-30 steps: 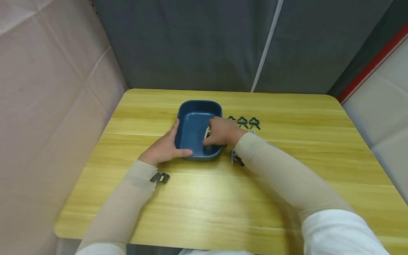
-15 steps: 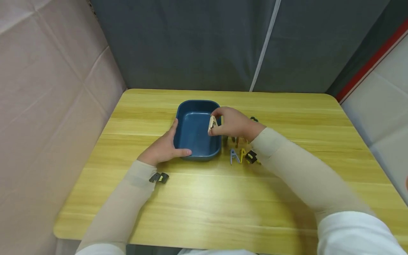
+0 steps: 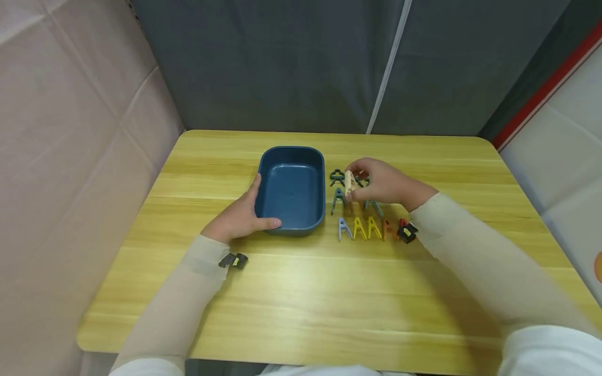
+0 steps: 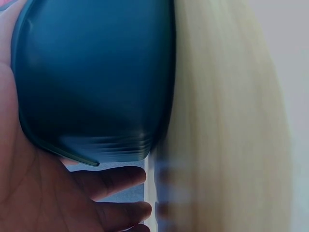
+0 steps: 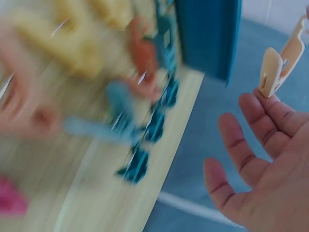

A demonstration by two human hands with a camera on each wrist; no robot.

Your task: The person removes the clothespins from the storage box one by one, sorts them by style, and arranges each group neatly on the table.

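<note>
Above the rows of clips, to the right of the blue tray, a beige clothespin [image 3: 349, 183] was pinched between the thumb and fingertips of the right hand [image 3: 383, 184]. The right wrist view showed the same clothespin [image 5: 280, 62] held at the fingertips, with the remaining fingers [image 5: 241, 150] loosely spread and bearing on nothing. The clothespin was clear of the tabletop, over the dark green clips [image 3: 336, 177] of the far row.

Beneath the hand lay a middle row of teal clips [image 3: 337, 201], partly covered. Nearer the person stood a row comprising a light blue clip [image 3: 344, 229], two yellow clips [image 3: 367, 228], an orange clip [image 3: 388, 230] and a red clip [image 3: 403, 225], ending against the black wrist device on the sleeve.

The blue tray [image 3: 291, 154] stood on the wooden table [image 3: 329, 292], nothing visible inside it. The left hand [image 3: 237, 218] gripped its near left corner, thumb along the front wall and fingers up the left side; the left wrist view showed the palm [image 4: 34, 193] touching the tray's outer wall [image 4: 96, 77].
</note>
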